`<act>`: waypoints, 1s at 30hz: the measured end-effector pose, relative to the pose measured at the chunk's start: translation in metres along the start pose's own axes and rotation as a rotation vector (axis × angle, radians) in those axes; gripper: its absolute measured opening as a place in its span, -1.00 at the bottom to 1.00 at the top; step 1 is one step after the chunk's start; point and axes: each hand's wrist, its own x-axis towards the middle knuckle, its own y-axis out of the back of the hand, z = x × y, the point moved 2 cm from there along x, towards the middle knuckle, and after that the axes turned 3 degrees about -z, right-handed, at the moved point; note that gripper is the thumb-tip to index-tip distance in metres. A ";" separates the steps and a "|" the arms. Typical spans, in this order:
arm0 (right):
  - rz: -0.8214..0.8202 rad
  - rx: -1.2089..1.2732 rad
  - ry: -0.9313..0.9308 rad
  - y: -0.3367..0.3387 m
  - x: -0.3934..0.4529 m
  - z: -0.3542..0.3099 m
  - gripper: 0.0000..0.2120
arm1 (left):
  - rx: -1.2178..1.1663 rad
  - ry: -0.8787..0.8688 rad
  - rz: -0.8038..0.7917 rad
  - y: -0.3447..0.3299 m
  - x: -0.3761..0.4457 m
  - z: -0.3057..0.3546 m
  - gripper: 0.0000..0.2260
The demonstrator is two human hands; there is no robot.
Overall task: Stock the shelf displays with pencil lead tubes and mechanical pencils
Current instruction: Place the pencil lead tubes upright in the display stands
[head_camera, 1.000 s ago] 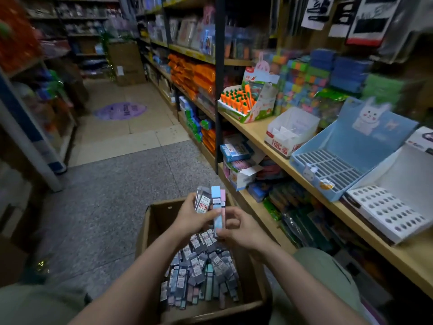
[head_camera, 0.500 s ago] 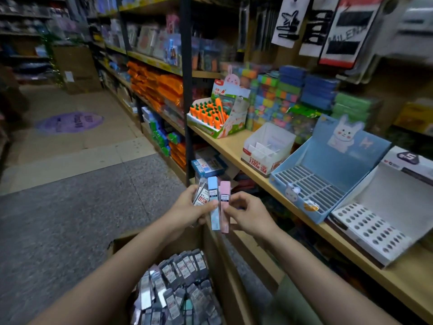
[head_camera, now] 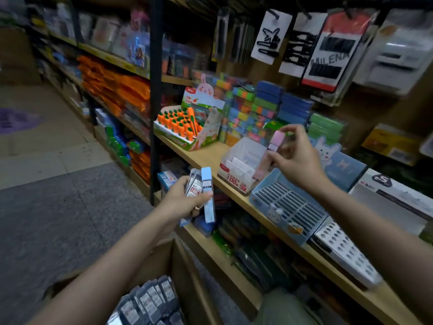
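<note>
My left hand (head_camera: 181,200) grips a blue lead tube (head_camera: 207,194) and a few clear-grey lead tubes (head_camera: 195,183) in front of the lower shelf. My right hand (head_camera: 295,158) pinches a pink lead tube (head_camera: 269,153), held tilted above the back left corner of the blue bunny display box (head_camera: 264,202). That box sits on the wooden shelf (head_camera: 206,156) and its slotted grid looks empty. A cardboard box (head_camera: 178,261) at the bottom holds several more grey lead tubes (head_camera: 150,301).
A white divided box (head_camera: 236,165) stands left of the blue display, a white display with round holes (head_camera: 346,252) to its right. A carrot-eraser display (head_camera: 187,127) and stacked colourful blocks (head_camera: 257,106) fill the shelf behind. Grey aisle floor (head_camera: 58,219) lies to the left.
My right hand has lifted the pink tube away from the left hand and carried it right and up to the blue display. My view has turned towards the shelf.
</note>
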 end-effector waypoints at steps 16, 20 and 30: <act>0.077 -0.362 -0.037 0.007 0.003 0.075 -0.73 | 0.033 -0.007 -0.110 -0.033 0.001 -0.007 -0.73; 0.095 -0.326 -0.056 -0.001 0.004 0.081 -0.71 | 0.029 0.012 -0.100 -0.027 0.002 -0.011 -0.73; 0.099 -0.279 -0.128 -0.011 0.008 0.091 -0.78 | 0.055 0.006 -0.113 -0.030 0.000 -0.015 -0.68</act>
